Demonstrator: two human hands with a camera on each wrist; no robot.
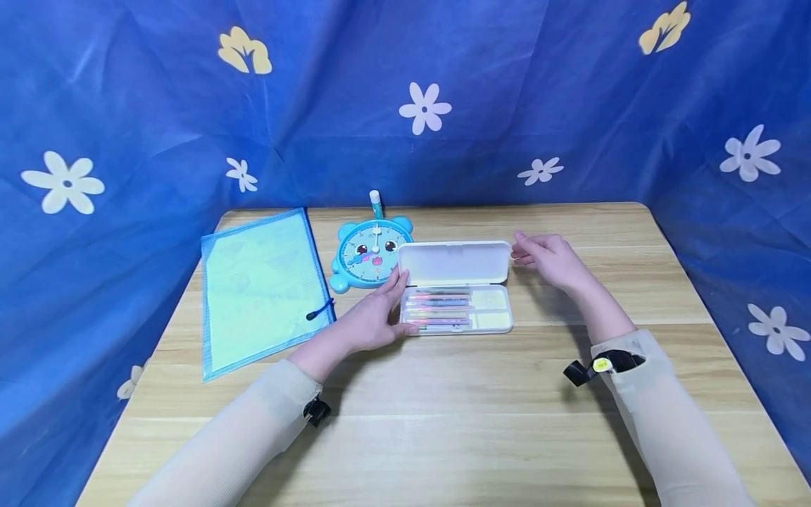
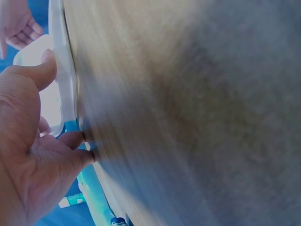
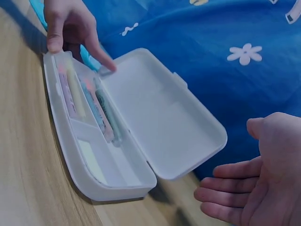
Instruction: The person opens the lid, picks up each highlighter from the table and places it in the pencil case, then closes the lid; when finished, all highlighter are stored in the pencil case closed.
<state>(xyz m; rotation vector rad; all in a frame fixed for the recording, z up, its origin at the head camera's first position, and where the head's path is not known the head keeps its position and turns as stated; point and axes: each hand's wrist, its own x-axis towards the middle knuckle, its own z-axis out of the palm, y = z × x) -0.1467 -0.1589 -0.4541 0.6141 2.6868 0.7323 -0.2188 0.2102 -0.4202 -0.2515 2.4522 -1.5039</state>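
Note:
A white pencil case [image 1: 454, 329] stands with its lid [image 1: 454, 263] raised, in the middle of the table. Several pens [image 1: 437, 310] lie side by side in its left part; in the right wrist view, pastel pens [image 3: 96, 106] fill the far end. My left hand [image 1: 374, 315] holds the case's left end, thumb at the front corner and fingers spread toward the lid. Right of the lid is my right hand [image 1: 550, 259], apart from it, palm turned inward and fingers loosely extended. In the right wrist view this right hand [image 3: 263, 179] holds nothing.
A blue bear-shaped toy clock [image 1: 370, 257] stands behind my left hand, with a white-capped tube [image 1: 376, 204] behind it. At the left lies a light-blue mesh zip pouch [image 1: 266, 296]. Blue flowered cloth [image 1: 481, 155] hangs along the table's back and sides.

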